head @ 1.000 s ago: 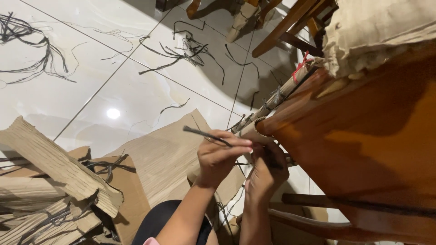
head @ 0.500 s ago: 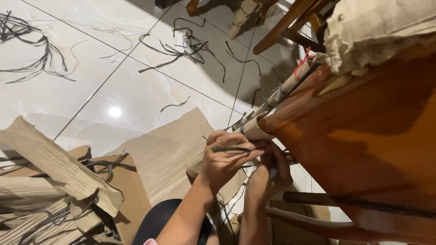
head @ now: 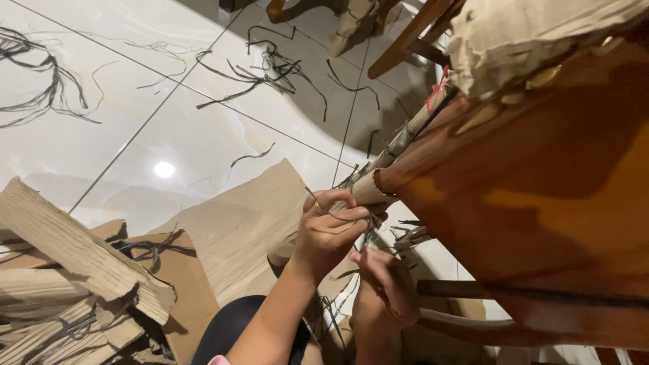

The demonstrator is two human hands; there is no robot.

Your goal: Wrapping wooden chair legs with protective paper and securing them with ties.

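Head view looks down on a wooden furniture piece (head: 541, 203) with one slanted leg wrapped in corrugated cardboard (head: 399, 145). The long axis of this wrapped leg runs from upper right down to lower left — its low end meets the hands. The left hand (head: 328, 233) is closed around that end, fingers curled and pinching a thin dark string (head: 318, 201) against the wrap. The right hand (head: 382, 287) sits just below and under the leg, fingers bent near the string ends; whether it pinches something I cannot tell. Loose cardboard sheets (head: 236, 230) lie on the tiled floor (head: 135, 122).
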